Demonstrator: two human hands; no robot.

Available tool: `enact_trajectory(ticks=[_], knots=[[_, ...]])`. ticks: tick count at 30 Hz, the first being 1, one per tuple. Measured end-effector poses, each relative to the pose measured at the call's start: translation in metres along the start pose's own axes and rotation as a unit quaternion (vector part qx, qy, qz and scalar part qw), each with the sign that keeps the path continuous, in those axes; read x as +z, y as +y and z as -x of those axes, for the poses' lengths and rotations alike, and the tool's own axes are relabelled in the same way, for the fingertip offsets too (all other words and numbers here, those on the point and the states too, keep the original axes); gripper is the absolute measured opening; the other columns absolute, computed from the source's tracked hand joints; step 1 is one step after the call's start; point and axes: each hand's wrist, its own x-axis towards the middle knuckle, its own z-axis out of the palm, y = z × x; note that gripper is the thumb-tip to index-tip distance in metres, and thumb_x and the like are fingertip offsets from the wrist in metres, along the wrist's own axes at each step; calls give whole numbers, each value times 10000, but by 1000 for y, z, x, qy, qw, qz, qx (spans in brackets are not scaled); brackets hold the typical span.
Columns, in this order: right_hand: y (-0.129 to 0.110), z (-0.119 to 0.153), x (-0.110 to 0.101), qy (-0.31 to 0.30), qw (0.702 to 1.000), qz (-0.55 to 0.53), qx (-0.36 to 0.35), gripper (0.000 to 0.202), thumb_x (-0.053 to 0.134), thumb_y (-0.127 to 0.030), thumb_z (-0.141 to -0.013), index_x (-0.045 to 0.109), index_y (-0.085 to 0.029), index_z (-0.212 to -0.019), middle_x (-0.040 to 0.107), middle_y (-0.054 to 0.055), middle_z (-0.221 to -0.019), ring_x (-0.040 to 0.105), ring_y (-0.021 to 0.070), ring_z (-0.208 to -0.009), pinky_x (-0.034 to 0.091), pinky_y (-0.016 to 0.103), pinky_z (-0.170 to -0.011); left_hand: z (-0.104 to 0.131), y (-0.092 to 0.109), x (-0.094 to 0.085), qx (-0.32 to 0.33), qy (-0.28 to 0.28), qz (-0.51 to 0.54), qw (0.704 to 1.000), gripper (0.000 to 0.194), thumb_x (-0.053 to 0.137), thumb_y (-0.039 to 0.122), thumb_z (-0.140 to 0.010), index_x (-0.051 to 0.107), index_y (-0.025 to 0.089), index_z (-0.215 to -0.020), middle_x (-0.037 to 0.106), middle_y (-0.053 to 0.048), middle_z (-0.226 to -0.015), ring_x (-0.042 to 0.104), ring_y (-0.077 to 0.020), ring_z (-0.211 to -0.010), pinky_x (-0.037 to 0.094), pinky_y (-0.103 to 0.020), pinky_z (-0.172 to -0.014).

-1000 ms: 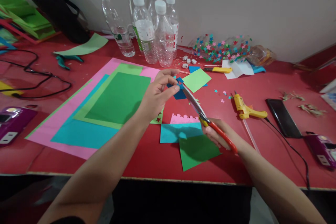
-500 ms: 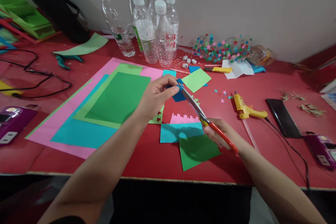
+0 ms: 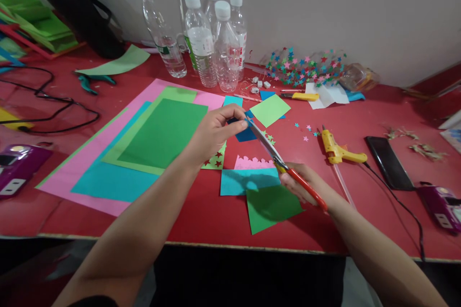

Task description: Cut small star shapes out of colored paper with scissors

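My left hand (image 3: 223,127) is raised over the middle of the table, thumb and forefinger pinched on a small blue piece of paper that is mostly hidden by the fingertips. My right hand (image 3: 302,180) grips the red-handled scissors (image 3: 266,141), whose blades point up and left with the tips at that pinch. Below the hands lie a dark blue paper piece (image 3: 247,135), a pink strip with a notched edge (image 3: 252,162), a turquoise strip (image 3: 234,184) and a dark green piece (image 3: 266,216). Light green paper with star-shaped holes (image 3: 216,160) is partly behind my left wrist.
Large coloured sheets (image 3: 162,134) are stacked at left. Several plastic bottles (image 3: 200,43) stand at the back beside a star-covered bottle (image 3: 306,67). A yellow utility knife (image 3: 304,96), yellow glue gun (image 3: 334,146) with its cord, loose stars (image 3: 306,138) and a phone (image 3: 389,163) lie right.
Both hands keep nearly the same place. The scissor blades look closer together at the left fingertips, and less of the small blue paper shows there. The view has shifted very slightly.
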Motion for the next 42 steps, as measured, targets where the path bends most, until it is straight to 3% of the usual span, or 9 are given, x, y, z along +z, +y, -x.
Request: enact_trajectory(ticks=[12, 19, 24, 34, 42], knots=[[-9, 1, 3, 10, 1000, 4, -2, 392, 480, -528, -863, 350, -220, -658, 344, -67, -518, 325, 77, -428, 235, 221, -418, 0, 1, 1, -5, 15, 5, 1000, 92, 623, 239, -764, 602, 181, -696, 567, -5, -769, 514, -144, -766, 404, -298, -732], [4, -3, 8, 3, 998, -54, -18, 458, 457, -633, -859, 375, -218, -685, 364, -85, -451, 312, 61, -346, 228, 214, -361, 0, -8, 8, -11, 55, 51, 997, 86, 674, 247, -730, 616, 193, -696, 581, 6, -780, 521, -137, -799, 412, -296, -798], [6, -2, 8, 4, 997, -79, -2, 488, 464, -671, -848, 393, -212, -699, 365, -92, -437, 316, 56, -325, 256, 202, -344, 2, -7, 18, -34, 83, 100, 991, 105, 714, 239, -688, 618, 195, -683, 564, 22, -755, 508, -115, -746, 410, -274, -755], [4, -1, 7, -8, 998, -69, 2, 490, 446, -682, -851, 418, -209, -727, 370, -90, -442, 323, 64, -330, 256, 206, -342, 3, -3, 21, -64, 70, 80, 992, 124, 684, 252, -703, 579, 195, -673, 521, 27, -696, 473, -116, -686, 407, -279, -707], [-2, 1, -1, -26, 999, -21, -17, 450, 433, -626, -881, 430, -202, -730, 385, -75, -460, 331, 76, -377, 251, 223, -391, 2, -2, 11, -36, 29, 34, 998, 147, 683, 258, -721, 573, 201, -641, 518, 14, -712, 476, -146, -735, 402, -313, -765]])
